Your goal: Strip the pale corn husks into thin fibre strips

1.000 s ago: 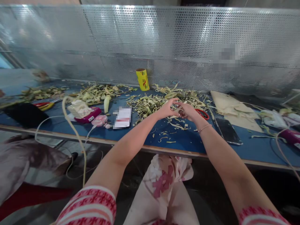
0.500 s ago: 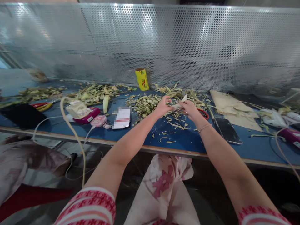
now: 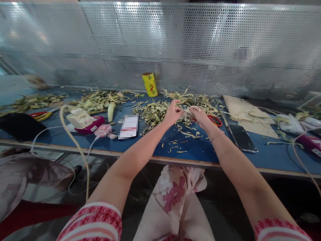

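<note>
Both hands lifted slightly | left grip point(image 3: 173, 113), right grip point(image 3: 199, 115) pinching husk strip point(image 3: 187, 113) | scissors point(image 3: 214, 120), phone point(image 3: 242, 138) beside

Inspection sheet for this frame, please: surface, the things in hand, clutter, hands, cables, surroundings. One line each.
Surface: blue table with a pale front edge, strewn with plant scraps.
Things in hand: a pale husk strip pinched between both hands above the husk pile.
Clutter: yellow roll, black phone, red-handled scissors, pink device, peeled pale stalk, cardboard sheet.
Hands: left hand and right hand both grip the strip.
Cables: cream cable hangs off the front edge; white cable at the right.
Surroundings: perforated metal screen behind the table.
</note>
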Available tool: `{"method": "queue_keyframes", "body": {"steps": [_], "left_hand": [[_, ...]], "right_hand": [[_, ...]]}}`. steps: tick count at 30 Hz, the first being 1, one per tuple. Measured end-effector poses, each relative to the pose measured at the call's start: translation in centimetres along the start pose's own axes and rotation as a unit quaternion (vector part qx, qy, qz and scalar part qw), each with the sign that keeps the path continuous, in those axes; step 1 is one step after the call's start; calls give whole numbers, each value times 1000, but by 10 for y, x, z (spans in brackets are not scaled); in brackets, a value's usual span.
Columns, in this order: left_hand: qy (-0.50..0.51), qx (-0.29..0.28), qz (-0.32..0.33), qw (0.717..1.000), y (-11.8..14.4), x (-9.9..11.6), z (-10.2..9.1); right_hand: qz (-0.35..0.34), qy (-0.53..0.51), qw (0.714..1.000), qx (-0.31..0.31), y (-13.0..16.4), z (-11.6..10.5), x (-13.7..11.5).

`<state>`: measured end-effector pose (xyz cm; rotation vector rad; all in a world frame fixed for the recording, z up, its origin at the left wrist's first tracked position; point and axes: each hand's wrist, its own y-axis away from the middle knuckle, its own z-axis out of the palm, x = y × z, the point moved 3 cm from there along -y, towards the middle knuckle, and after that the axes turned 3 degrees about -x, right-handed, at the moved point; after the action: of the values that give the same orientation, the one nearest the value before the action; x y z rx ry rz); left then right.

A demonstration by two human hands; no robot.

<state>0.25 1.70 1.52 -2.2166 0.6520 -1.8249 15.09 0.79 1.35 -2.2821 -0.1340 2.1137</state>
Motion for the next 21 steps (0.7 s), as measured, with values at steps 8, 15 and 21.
{"method": "queue_keyframes", "body": {"steps": [8, 15, 21], "left_hand": [[-42, -30, 19, 998, -5, -5, 3], [-18, -39, -11, 999, -3, -2, 6], [-39, -74, -26, 996, -1, -1, 7]], "right_hand": [[-12, 30, 999, 39, 0, -5, -1], [66, 2, 997, 32, 3, -4, 2], [67, -46, 997, -7, 6, -5, -4]]}}
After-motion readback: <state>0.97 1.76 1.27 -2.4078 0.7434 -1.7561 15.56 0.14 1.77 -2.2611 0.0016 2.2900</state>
